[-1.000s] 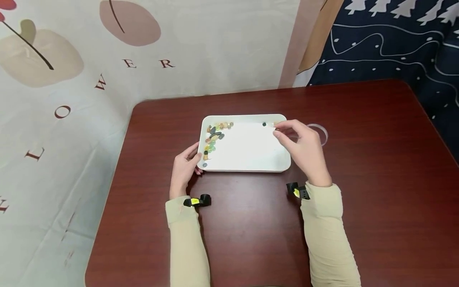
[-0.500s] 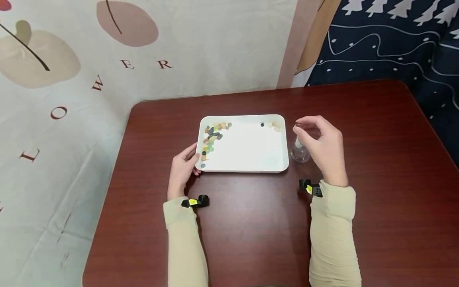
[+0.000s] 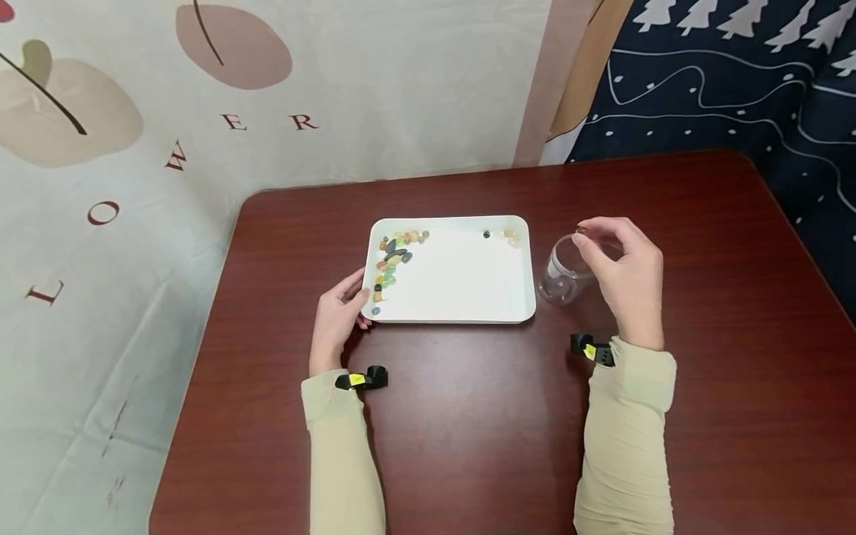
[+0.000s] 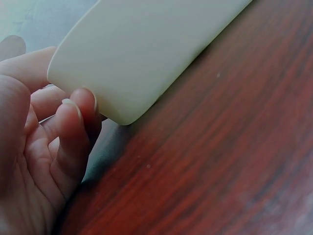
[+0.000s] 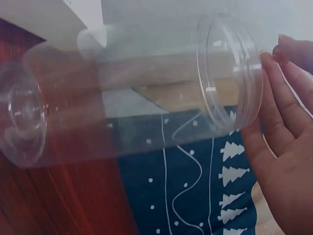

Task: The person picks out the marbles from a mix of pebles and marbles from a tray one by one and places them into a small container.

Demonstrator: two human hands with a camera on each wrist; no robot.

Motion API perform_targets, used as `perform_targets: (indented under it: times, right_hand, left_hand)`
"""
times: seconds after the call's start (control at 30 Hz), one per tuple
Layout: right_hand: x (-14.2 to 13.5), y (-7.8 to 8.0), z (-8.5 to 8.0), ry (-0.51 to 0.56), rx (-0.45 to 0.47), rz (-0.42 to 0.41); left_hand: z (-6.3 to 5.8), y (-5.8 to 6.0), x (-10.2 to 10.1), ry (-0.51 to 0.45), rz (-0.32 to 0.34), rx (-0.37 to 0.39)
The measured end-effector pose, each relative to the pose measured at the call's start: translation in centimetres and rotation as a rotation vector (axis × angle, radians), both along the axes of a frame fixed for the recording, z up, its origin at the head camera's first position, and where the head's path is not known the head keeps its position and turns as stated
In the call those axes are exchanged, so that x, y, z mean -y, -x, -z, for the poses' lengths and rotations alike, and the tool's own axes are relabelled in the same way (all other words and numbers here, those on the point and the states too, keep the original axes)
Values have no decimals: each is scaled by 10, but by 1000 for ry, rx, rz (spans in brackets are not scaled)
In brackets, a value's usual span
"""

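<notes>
My left hand (image 3: 336, 321) grips the near left corner of a white tray (image 3: 455, 290), thumb at the rim and fingers underneath. In the left wrist view the tray's side (image 4: 117, 58) sits between thumb and fingers. My right hand (image 3: 628, 275) pinches a small reddish-brown pebble (image 5: 279, 55) between thumb and fingertip, right at the mouth of a clear jar (image 3: 560, 279). The jar stands just right of the tray, its rim partly hidden by the hand. Several coloured pebbles (image 3: 396, 254) lie along the tray's left side. A dark pebble (image 3: 486, 234) and pale ones (image 3: 511, 236) lie at its far right.
The reddish-brown table (image 3: 455, 423) carries the tray and jar. A pale printed cloth (image 3: 394, 96) hangs behind it, with a dark blue tree-patterned cloth (image 3: 709, 89) at the back right. Each wrist wears a black band camera.
My right hand has moved right from the tray's far right corner to the jar's mouth, carrying the pebble. My left hand keeps its grip on the tray.
</notes>
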State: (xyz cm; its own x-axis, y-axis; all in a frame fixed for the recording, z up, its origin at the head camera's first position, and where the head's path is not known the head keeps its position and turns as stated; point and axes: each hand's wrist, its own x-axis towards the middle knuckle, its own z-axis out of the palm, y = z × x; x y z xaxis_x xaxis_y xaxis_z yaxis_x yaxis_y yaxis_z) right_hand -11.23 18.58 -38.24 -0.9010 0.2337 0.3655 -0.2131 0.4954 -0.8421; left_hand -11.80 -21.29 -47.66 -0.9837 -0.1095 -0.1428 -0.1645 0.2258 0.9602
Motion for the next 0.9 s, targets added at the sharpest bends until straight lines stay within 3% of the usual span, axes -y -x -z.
perform_targets:
  times: [0.2, 0.37, 0.63, 0.9]
  right_hand:
    - [-8, 2, 4, 23, 0, 17]
    - [-10, 5, 5, 83, -22, -28]
    - [-3, 0, -5, 159, -18, -113]
    - [-9, 8, 17, 141, 80, -137]
  left_hand:
    - [-14, -4, -5, 13, 19, -1]
    - [-24, -6, -8, 23, 15, 3]
    - [-24, -7, -9, 17, 10, 4]
    - [-24, -7, -9, 3, 11, 4]
